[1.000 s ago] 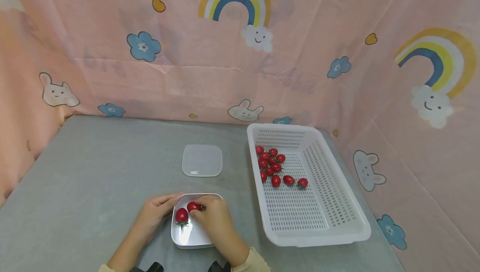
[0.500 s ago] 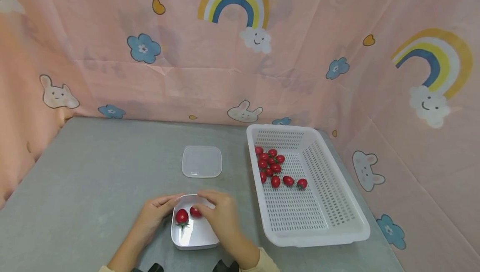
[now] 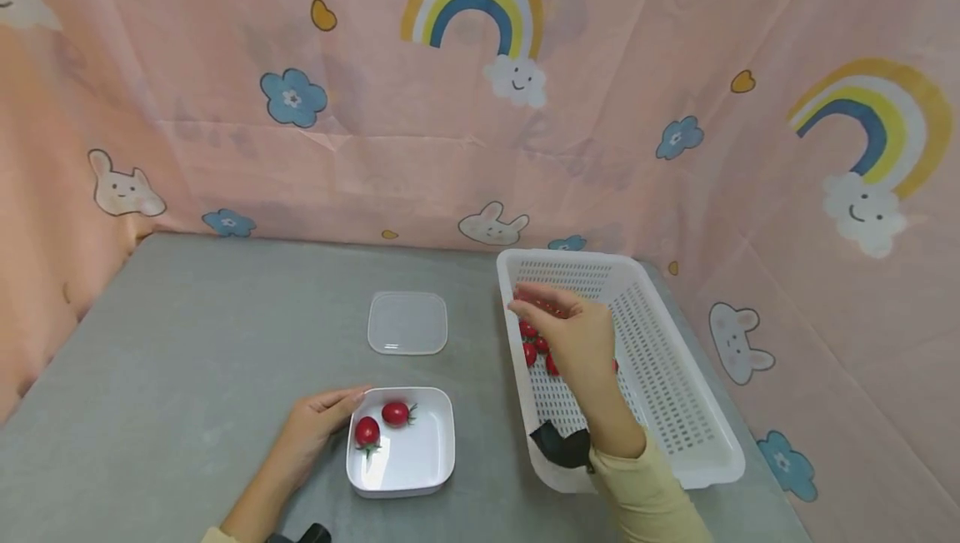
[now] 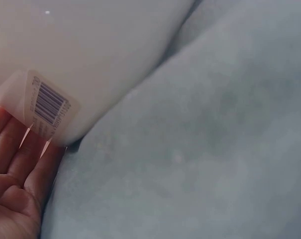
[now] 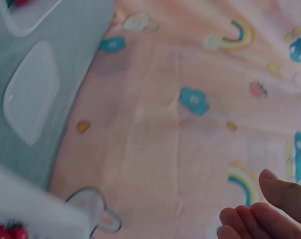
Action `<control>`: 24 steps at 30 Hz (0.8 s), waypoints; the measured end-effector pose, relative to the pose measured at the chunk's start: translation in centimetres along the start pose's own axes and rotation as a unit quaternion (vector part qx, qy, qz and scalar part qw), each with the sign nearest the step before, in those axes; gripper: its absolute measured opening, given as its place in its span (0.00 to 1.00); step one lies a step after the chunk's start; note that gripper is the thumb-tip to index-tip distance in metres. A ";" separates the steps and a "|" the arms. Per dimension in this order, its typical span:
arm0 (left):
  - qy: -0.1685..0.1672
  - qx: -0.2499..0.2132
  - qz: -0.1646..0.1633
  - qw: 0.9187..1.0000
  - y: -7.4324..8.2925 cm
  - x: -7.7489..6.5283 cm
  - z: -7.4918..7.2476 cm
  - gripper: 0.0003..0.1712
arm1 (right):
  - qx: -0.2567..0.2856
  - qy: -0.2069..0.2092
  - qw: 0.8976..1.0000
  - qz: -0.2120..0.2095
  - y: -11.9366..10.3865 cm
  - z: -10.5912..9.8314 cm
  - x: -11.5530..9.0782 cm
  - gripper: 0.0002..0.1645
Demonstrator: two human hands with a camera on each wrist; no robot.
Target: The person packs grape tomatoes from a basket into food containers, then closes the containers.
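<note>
Right hand [image 3: 581,343]: thumb and fingers apart, nothing visible between them, over the basket [image 3: 663,372], nearer its tomatoes than the other hand.
Basket tomatoes [image 3: 529,354]: bunched along the basket's left wall, below and left of the right hand, partly hidden by it.
Basket: long axis following the counter's [image 3: 225,343] right edge.
Left hand [image 3: 318,422]: fingers loosely extended, touching the white box [image 3: 408,464] at its far left corner.
Box tomatoes [image 3: 367,431]: two, toward the box's left side.
</note>
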State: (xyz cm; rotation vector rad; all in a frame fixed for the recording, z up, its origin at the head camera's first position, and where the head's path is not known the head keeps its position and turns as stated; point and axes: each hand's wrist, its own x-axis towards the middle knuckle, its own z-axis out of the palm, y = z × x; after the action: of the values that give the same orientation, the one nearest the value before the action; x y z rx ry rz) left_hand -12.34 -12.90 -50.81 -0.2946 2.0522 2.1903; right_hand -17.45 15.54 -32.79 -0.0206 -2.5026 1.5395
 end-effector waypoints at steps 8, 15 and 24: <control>0.004 0.007 -0.008 1.000 0.0 0.1 0.0 0.20 | -0.040 0.003 0.998 0.038 4.9 -3.0 5.2 0.26; 0.007 0.009 -0.011 1.000 0.0 0.2 0.1 0.20 | 0.044 -0.026 0.990 0.133 9.5 -3.8 9.0 0.28; 0.010 0.014 -0.011 1.000 0.0 0.1 0.0 0.20 | 0.118 -0.049 0.969 0.210 13.5 -3.6 11.0 0.30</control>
State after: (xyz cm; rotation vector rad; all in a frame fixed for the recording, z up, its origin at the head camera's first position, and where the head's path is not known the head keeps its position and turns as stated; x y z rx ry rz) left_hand -12.42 -12.89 -50.86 -0.3348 2.0794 2.1525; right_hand -28.85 26.22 -41.36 -0.4783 -2.4791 2.0373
